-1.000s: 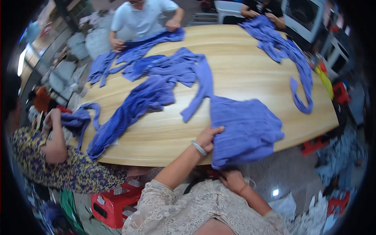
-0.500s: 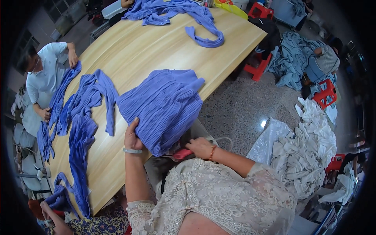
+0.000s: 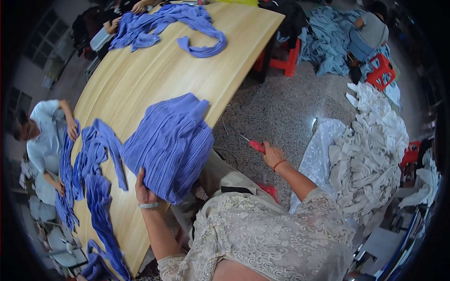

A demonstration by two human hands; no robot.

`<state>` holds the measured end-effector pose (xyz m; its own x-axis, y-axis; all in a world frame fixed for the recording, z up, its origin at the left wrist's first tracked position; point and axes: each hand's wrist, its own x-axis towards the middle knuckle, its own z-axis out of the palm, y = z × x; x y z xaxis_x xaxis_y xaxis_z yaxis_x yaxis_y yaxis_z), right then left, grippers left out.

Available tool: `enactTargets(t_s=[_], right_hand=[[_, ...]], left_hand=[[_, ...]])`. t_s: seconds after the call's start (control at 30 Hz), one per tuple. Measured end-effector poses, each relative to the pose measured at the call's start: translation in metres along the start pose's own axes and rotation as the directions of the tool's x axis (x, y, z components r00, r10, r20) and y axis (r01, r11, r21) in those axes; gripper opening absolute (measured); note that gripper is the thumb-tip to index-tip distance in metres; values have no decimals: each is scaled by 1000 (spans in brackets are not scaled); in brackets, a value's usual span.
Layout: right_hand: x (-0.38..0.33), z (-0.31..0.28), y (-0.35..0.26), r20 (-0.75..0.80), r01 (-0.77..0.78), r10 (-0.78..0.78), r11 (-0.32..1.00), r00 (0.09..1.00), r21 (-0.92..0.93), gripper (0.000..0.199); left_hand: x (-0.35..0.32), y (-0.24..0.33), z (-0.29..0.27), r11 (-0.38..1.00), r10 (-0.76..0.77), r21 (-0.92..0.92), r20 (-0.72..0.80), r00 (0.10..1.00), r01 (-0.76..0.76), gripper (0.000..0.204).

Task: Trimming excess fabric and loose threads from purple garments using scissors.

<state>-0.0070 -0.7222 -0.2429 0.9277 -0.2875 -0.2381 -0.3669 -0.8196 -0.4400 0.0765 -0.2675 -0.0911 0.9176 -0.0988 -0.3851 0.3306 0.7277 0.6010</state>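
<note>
1. While the left hand (image 3: 146, 191) gripped a blue garment (image 3: 168, 145), thumb on top, that garment lay at one o'clock from it, over the edge of the wooden table (image 3: 161, 72).
2. The right hand (image 3: 273, 155) held a red-handled tool (image 3: 256, 146) in curled fingers, its thin shaft toward ten o'clock.
3. Pale cloth (image 3: 363, 171) lay heaped at that hand's three o'clock.
</note>
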Motion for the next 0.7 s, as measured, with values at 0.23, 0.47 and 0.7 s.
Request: enactTargets(t_s=[0.23,0.47,0.7], right_hand=[[58,103,20,342,-90,74,995,937,33,55],[144,90,-38,305,71,-159,957,939,280,32],[179,133,-43,-12,342,-351,905,936,253,26]], left_hand=[[0,-1,7,999,-9,38,-28,1000,10,49],[-10,-1,6,998,27,53,-184,982,-17,55],[-21,-7,0,997,76,31,-165,983,-72,49]])
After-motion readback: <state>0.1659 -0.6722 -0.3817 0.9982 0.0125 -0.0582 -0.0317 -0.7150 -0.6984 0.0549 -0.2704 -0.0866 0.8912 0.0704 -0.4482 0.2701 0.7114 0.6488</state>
